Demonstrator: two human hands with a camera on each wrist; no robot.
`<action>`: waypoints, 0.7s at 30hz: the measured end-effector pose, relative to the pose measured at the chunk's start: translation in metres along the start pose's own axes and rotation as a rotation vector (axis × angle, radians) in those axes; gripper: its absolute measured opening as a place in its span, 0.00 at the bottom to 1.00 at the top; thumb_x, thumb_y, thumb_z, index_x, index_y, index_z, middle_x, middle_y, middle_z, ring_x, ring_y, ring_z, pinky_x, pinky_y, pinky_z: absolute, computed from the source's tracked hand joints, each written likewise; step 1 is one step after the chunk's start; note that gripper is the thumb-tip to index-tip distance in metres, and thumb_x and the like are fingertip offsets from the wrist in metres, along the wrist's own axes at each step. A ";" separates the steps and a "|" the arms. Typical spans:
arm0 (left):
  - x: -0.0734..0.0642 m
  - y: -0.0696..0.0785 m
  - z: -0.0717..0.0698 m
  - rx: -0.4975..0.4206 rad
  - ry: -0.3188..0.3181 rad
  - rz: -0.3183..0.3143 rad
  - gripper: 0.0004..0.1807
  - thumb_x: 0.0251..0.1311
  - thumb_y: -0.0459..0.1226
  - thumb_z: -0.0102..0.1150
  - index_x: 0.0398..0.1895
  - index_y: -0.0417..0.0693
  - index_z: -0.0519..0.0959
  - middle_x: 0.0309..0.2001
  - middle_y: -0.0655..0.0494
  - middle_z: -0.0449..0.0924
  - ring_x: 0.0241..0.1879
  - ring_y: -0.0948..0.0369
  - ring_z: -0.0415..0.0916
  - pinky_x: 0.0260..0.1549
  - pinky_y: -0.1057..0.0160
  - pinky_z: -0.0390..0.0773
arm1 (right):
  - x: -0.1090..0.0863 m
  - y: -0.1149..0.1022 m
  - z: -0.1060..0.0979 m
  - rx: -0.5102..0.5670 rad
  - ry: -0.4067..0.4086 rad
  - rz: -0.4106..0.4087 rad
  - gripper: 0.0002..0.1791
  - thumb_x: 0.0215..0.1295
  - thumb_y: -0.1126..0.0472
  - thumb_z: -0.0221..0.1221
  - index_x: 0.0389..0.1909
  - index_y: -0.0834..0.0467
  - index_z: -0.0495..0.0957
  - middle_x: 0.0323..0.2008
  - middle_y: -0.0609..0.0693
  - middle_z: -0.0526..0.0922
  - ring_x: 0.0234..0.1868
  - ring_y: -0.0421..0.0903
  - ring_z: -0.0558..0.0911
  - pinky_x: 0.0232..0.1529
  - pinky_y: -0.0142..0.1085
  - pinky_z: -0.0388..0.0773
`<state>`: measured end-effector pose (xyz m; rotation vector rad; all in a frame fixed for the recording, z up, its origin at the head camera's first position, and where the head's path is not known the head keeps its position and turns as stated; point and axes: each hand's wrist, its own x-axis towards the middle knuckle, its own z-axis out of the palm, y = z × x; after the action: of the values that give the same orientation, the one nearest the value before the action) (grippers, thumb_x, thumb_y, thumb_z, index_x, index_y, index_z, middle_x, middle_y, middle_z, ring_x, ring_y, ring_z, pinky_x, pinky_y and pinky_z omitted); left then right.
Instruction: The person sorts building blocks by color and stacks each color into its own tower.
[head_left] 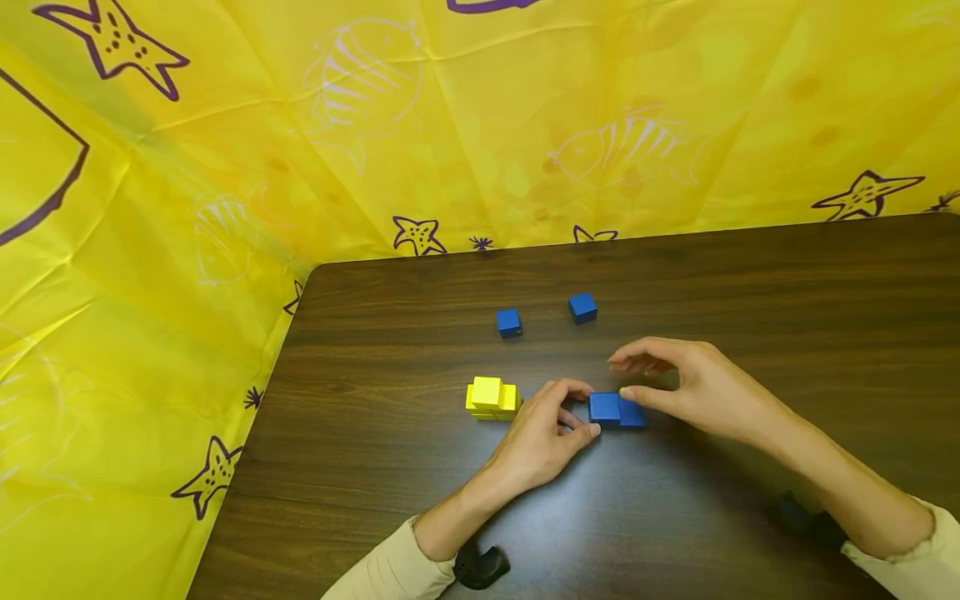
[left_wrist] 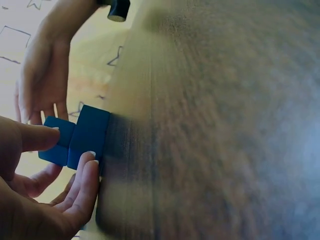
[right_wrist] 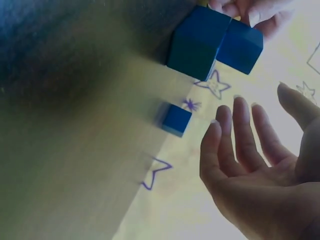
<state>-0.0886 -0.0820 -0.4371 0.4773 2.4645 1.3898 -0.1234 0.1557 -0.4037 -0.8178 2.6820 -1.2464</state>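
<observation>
A blue cube (head_left: 604, 407) sits on the left part of a longer blue base (head_left: 632, 415), whose right end shows beside it. My left hand (head_left: 536, 433) grips this small stack at its left end, thumb in front and index finger behind. In the left wrist view, its fingers lie along both the blue cube (left_wrist: 59, 142) and the blue base (left_wrist: 90, 137). My right hand (head_left: 697, 387) hovers just right of the stack with nothing in its fingers. The right wrist view shows that right hand (right_wrist: 255, 175) with its fingers spread, apart from the blocks.
Two loose blue cubes, one left (head_left: 508, 322) and one right (head_left: 582, 307), lie farther back on the dark wooden table (head_left: 390, 333). A yellow block stack (head_left: 487, 398) stands left of my left hand. Yellow patterned cloth (head_left: 480, 125) borders the table's back and left.
</observation>
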 end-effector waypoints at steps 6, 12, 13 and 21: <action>0.000 0.001 0.000 -0.010 -0.001 -0.011 0.19 0.64 0.39 0.66 0.57 0.51 0.75 0.52 0.54 0.77 0.37 0.72 0.78 0.36 0.72 0.78 | 0.004 0.002 -0.005 -0.004 0.011 -0.012 0.16 0.63 0.59 0.68 0.51 0.51 0.81 0.45 0.42 0.85 0.43 0.42 0.82 0.43 0.37 0.79; 0.000 0.001 -0.001 -0.022 -0.014 -0.014 0.20 0.64 0.41 0.66 0.57 0.51 0.75 0.52 0.55 0.76 0.37 0.71 0.78 0.36 0.72 0.78 | 0.008 0.004 -0.008 -0.010 0.021 -0.013 0.14 0.64 0.59 0.67 0.50 0.51 0.81 0.44 0.42 0.85 0.42 0.41 0.82 0.43 0.36 0.79; 0.000 0.001 -0.001 -0.022 -0.016 -0.013 0.20 0.64 0.41 0.66 0.57 0.51 0.75 0.52 0.55 0.76 0.36 0.71 0.78 0.36 0.72 0.78 | 0.010 0.005 -0.008 -0.012 0.022 -0.014 0.14 0.64 0.59 0.67 0.50 0.51 0.81 0.44 0.43 0.85 0.42 0.41 0.82 0.43 0.36 0.78; 0.001 0.002 -0.001 0.005 -0.010 -0.020 0.20 0.65 0.44 0.65 0.57 0.53 0.75 0.53 0.56 0.77 0.37 0.71 0.78 0.37 0.71 0.78 | 0.016 0.010 -0.013 -0.025 0.018 0.004 0.13 0.66 0.57 0.66 0.50 0.51 0.81 0.45 0.42 0.85 0.43 0.41 0.82 0.44 0.36 0.78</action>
<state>-0.0897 -0.0820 -0.4351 0.4579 2.4583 1.3703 -0.1450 0.1615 -0.3999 -0.8071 2.7170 -1.2276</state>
